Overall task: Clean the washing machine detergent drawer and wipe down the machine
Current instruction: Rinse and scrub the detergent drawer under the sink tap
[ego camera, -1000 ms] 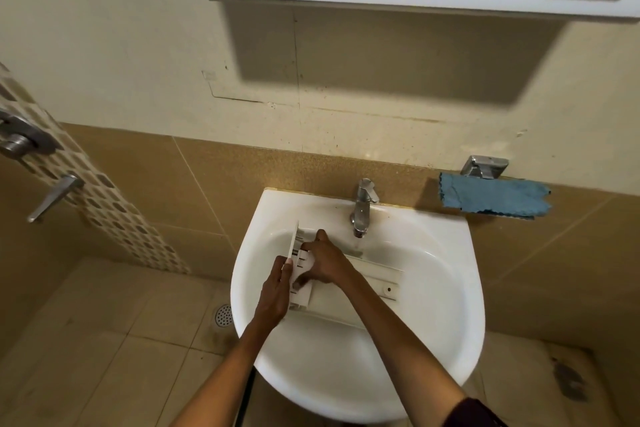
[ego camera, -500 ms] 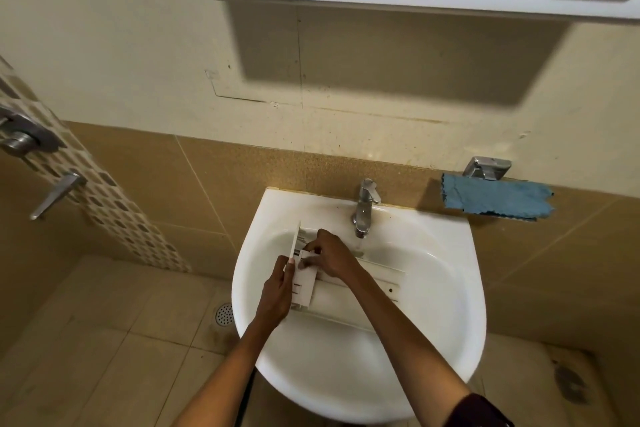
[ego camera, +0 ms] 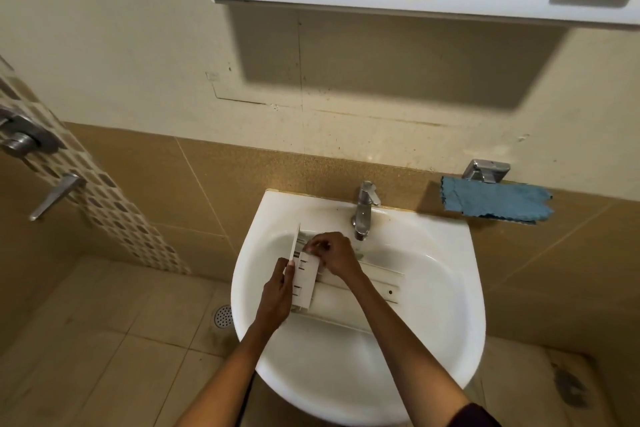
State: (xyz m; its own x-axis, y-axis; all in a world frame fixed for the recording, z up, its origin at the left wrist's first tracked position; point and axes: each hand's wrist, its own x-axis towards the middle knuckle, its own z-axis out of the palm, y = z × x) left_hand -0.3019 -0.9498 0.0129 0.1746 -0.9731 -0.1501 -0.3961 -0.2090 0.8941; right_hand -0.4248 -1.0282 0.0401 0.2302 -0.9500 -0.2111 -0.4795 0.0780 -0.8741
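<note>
Drawer (ego camera: pixel 346 291): lies in your sink (ego camera: pixel 460 288) by the tap (ego camera: pixel 363 211), likely for rinsing. Your left hand (ego camera: pixel 275 295) curls round its front end, steadying; your right hand (ego camera: pixel 337 255) pinches its insert (ego camera: pixel 306 279).

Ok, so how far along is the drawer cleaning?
Done: the detergent drawer is out and lies in the sink. In hand: the left hand grips its front end while the right hand pinches a part on top. Left: wiping the machine, which is out of view; the blue cloth hangs on the wall.
</note>
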